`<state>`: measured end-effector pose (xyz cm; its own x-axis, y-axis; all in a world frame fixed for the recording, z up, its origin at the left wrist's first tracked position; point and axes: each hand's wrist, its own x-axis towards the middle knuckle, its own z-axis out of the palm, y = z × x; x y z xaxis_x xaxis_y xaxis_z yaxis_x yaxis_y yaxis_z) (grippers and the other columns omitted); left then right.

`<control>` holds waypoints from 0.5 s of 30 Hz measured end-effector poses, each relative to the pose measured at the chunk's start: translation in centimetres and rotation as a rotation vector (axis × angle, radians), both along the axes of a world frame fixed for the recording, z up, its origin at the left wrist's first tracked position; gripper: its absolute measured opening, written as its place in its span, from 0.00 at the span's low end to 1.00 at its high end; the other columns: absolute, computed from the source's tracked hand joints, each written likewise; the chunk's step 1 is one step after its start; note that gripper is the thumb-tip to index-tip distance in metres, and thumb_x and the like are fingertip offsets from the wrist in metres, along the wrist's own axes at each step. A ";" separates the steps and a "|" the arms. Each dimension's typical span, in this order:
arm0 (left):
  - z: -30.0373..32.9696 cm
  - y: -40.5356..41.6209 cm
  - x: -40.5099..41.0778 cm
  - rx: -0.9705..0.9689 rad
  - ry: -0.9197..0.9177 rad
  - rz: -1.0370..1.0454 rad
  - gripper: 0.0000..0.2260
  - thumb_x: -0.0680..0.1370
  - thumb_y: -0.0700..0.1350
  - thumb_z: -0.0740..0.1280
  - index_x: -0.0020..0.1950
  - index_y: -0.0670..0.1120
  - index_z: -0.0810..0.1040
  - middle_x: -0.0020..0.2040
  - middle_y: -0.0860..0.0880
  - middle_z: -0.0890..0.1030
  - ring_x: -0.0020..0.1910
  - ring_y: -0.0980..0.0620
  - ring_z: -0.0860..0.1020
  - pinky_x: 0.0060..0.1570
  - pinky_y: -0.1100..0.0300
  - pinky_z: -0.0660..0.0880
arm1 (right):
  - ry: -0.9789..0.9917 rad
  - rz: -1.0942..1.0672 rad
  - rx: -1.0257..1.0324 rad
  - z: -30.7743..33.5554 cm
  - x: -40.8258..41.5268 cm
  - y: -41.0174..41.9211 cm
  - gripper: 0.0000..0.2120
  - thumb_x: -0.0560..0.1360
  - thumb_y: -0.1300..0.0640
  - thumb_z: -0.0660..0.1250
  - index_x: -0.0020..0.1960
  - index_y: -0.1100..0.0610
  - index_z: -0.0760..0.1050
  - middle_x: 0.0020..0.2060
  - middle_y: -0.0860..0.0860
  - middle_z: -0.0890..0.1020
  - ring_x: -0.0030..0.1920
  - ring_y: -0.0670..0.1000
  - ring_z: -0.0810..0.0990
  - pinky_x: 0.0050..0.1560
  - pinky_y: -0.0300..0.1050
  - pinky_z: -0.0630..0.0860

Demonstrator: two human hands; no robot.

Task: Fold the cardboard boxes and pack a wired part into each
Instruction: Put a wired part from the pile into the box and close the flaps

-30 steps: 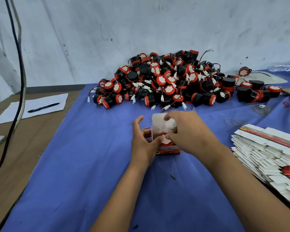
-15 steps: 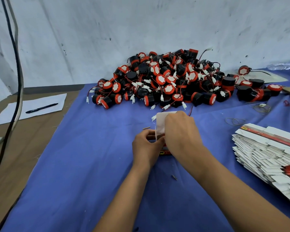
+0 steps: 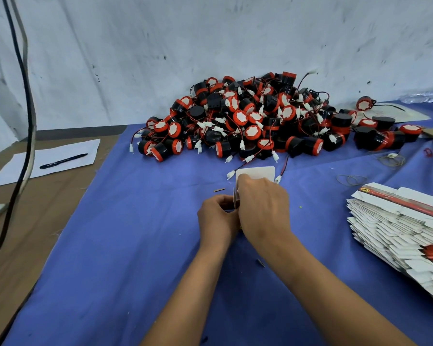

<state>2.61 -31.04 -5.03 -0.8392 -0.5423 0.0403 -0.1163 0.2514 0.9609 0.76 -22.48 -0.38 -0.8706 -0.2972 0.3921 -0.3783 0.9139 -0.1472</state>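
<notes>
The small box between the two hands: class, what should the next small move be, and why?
Probably fold the upright white flap down to close the box. Both the left hand and right hand grip the box, and that flap stands open above the fingers. Whether the part sits fully inside is hidden.

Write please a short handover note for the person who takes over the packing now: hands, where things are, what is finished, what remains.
Left hand and right hand both grip one small box at the middle of the blue cloth; its white flap stands open.
Whether a part is inside the box is hidden.
Pile of wired parts lies behind it, by the wall.
Stack of flat boxes lies to the right.
Done: no closed box is in view.
Left: close this box, then fold and fill the others.
</notes>
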 end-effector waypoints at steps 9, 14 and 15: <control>-0.4 0.0 0.1 -0.025 0.032 0.004 0.05 0.74 0.43 0.74 0.38 0.47 0.84 0.35 0.53 0.85 0.30 0.62 0.80 0.27 0.71 0.69 | -0.092 0.233 -0.053 0.5 -1.7 1.9 0.05 0.78 0.58 0.64 0.47 0.49 0.77 0.44 0.50 0.82 0.44 0.55 0.78 0.38 0.47 0.70; -0.5 0.1 0.1 -0.117 0.032 0.019 0.07 0.74 0.43 0.73 0.36 0.51 0.81 0.36 0.55 0.83 0.34 0.66 0.79 0.28 0.72 0.67 | -0.301 0.341 0.071 2.1 -2.3 2.4 0.10 0.81 0.51 0.63 0.47 0.54 0.81 0.52 0.52 0.81 0.58 0.55 0.75 0.59 0.54 0.72; -0.6 0.1 0.1 -0.131 0.039 0.019 0.08 0.74 0.43 0.74 0.36 0.52 0.80 0.36 0.56 0.83 0.35 0.66 0.79 0.28 0.72 0.67 | -0.336 0.353 0.113 2.3 -2.3 2.3 0.12 0.82 0.52 0.61 0.46 0.55 0.80 0.53 0.52 0.80 0.59 0.55 0.74 0.60 0.56 0.69</control>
